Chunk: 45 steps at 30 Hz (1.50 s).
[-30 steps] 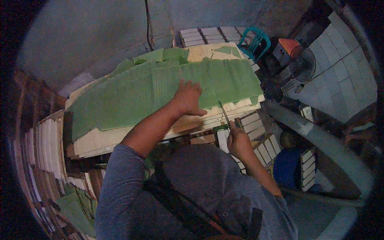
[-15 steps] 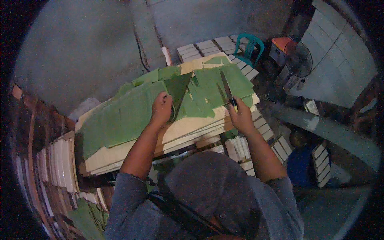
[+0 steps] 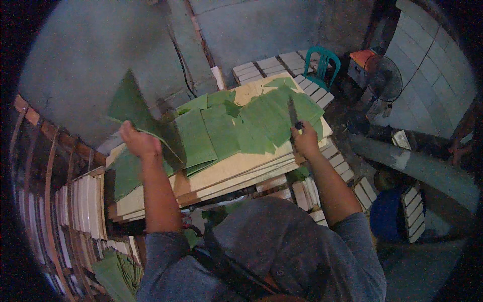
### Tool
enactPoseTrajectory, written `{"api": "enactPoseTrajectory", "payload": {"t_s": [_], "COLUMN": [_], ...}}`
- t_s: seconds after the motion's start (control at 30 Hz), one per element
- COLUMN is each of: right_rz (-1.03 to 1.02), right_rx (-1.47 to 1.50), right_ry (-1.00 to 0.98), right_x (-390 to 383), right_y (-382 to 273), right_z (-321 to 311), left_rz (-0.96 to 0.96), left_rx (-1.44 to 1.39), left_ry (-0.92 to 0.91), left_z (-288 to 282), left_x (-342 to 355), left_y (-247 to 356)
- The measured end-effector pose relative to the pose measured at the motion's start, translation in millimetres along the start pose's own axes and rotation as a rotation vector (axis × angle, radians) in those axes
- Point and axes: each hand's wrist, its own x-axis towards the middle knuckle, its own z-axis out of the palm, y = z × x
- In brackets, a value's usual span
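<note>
Flat, finely ribbed green leaf pieces (image 3: 261, 121) with straight and torn edges overlap on the pale, board-topped table (image 3: 236, 166), between the hands. At left, the left hand (image 3: 141, 142) pinches a raised, pointed leaf sheet (image 3: 132, 103); right of centre, the right hand (image 3: 306, 141) encloses the handle of a dark, narrow-bladed knife (image 3: 293, 109).

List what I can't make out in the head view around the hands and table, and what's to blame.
Head view, knife: most of its handle is covered by the right hand.
Head view, raised green leaf piece: the gripped part is hidden by the left hand.
Head view, leaves at lower left: cut off by the lower edge.
Head view, fan: blades too dark.
</note>
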Motion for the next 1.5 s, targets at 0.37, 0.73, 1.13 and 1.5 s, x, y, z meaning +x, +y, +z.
{"api": "enactPoseTrajectory", "payload": {"t_s": [0.37,0.73,1.13,1.5], "right_rz": [0.246,0.108,-0.202,-0.157], "right_rx": [-0.203,-0.245,0.682,0.871], "right_ry": [0.147,0.066,-0.392,-0.57], "right_x": [148,130,27,-71], "right_y": [106,-12,-260,-273], "right_z": [-53,-54,-74,18], "left_rz": [0.162,0.052,-1.187,-0.457], "left_rx": [0.232,0.36,-1.289,-0.968], "left_ry": [-0.789,-0.868,-1.607,-0.383], "left_z": [102,105,75,-57], "left_x": [-230,-237,-270,-137], "left_y": [-34,-62,75,82]}}
